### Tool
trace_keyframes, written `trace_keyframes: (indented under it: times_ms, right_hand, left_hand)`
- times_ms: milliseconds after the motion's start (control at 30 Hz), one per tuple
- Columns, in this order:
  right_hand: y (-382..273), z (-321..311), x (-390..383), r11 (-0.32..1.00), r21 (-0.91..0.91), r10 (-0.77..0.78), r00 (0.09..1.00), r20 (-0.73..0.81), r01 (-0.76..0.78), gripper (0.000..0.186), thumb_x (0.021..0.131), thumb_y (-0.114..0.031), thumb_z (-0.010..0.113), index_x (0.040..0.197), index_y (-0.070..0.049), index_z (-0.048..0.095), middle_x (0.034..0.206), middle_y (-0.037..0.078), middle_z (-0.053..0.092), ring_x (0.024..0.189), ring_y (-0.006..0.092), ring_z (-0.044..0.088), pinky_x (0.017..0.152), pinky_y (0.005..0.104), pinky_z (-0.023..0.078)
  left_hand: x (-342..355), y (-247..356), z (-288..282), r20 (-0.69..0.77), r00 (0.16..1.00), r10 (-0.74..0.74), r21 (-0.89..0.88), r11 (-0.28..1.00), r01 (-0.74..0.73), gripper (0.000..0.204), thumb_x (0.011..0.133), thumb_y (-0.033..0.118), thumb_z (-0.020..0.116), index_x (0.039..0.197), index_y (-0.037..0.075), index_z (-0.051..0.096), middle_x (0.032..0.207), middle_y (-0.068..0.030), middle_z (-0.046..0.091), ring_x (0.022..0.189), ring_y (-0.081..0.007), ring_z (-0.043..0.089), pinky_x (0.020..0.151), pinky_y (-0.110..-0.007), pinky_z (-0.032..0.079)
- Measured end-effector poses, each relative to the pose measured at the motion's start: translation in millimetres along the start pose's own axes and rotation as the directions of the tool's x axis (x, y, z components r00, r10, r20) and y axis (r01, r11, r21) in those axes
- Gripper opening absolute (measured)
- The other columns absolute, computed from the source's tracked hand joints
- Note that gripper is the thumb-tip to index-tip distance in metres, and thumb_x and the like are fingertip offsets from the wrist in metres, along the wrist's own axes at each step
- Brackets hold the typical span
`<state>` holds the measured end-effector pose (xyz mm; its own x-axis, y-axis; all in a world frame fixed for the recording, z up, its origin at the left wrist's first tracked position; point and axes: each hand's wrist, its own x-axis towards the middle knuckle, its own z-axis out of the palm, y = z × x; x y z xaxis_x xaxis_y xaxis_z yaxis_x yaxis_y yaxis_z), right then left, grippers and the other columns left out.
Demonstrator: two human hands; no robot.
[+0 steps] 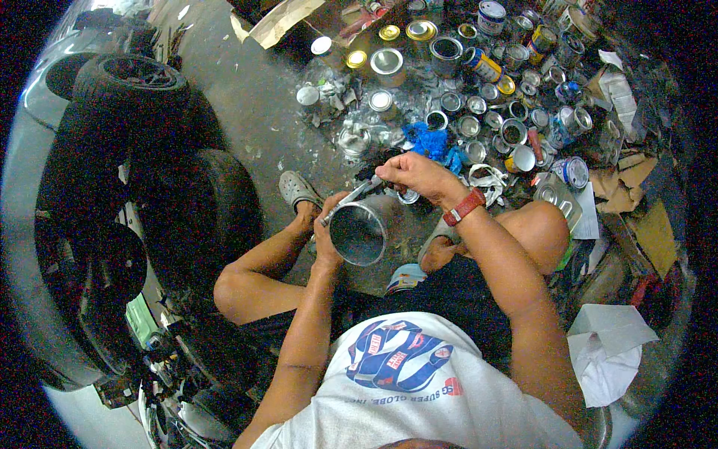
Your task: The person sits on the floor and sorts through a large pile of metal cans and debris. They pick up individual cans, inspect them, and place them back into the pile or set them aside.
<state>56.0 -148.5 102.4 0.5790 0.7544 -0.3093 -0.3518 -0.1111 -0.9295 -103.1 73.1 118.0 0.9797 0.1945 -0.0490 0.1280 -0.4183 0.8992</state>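
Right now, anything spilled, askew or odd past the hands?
Yes. Beyond the bare right hand, a yellow-and-blue cylindrical metal can appears to lie on its side, while most nearby cans stand upright. Whitish smears mark the dark grey floor, possibly spilled; their source isn't clear.

On the white cloth T-shirt [419,415] stands blue and red printed lettering [400,363], upside down; labels [488,66] on round metal cans [446,54] are too small to read.
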Motion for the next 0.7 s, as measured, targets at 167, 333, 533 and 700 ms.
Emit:
trace_keyframes:
  times_ms: [167, 333, 533, 700]
  right_hand:
    - [-4.1, 11.3, 0.6, 0.977, 0.206, 0.080, 0.990, -0.116, -0.055, 0.042, 0.106, -0.044, 0.064, 0.085, -0.009, 0.070, 0.072, -0.005, 0.061, 0.062, 0.0065, 0.057, 0.059, 0.0248, 0.044]
    - [13.1, -1.2, 6.0, 0.996, 0.094, -0.001, 0.998, -0.069, 0.007, 0.042, 0.107, -0.042, 0.062, 0.084, -0.008, 0.070, 0.068, -0.004, 0.063, 0.061, 0.0059, 0.058, 0.058, 0.0247, 0.046]
    - [6.2, 5.1, 2.6, 0.995, 0.084, 0.049, 0.998, -0.037, -0.046, 0.043, 0.105, -0.047, 0.064, 0.084, -0.010, 0.072, 0.069, -0.005, 0.063, 0.061, 0.0043, 0.055, 0.059, 0.0225, 0.043]
    - [7.5, 8.0, 0.9, 0.999, -0.053, 0.009, 0.999, 0.034, -0.007, 0.046, 0.103, -0.053, 0.065, 0.084, -0.012, 0.072, 0.071, -0.006, 0.062, 0.061, 0.0039, 0.050, 0.058, 0.0225, 0.038]
  left_hand:
    - [-8.3, -31.8, -3.6, 0.009, 0.991, -0.131, -0.365, 0.923, 0.125, 0.040, 0.098, 0.020, 0.069, 0.133, 0.001, 0.064, 0.122, -0.0095, 0.073, 0.109, -0.0192, 0.069, 0.098, -0.034, 0.053]
    - [-5.3, -8.3, -1.1, 0.002, 0.995, -0.105, -0.337, 0.936, 0.099, 0.044, 0.096, 0.026, 0.072, 0.131, 0.000, 0.065, 0.122, -0.0109, 0.073, 0.111, -0.0213, 0.069, 0.100, -0.035, 0.053]
    - [-7.1, 12.7, -6.5, -0.034, 0.999, -0.009, -0.067, 0.998, 0.007, 0.041, 0.094, 0.018, 0.073, 0.129, 0.000, 0.067, 0.122, -0.0141, 0.074, 0.114, -0.0251, 0.070, 0.101, -0.036, 0.053]
    - [-10.8, -8.5, -5.0, -0.048, 0.998, -0.027, -0.071, 0.997, 0.024, 0.038, 0.094, 0.013, 0.072, 0.129, 0.001, 0.067, 0.124, -0.0141, 0.074, 0.115, -0.0252, 0.070, 0.101, -0.036, 0.053]
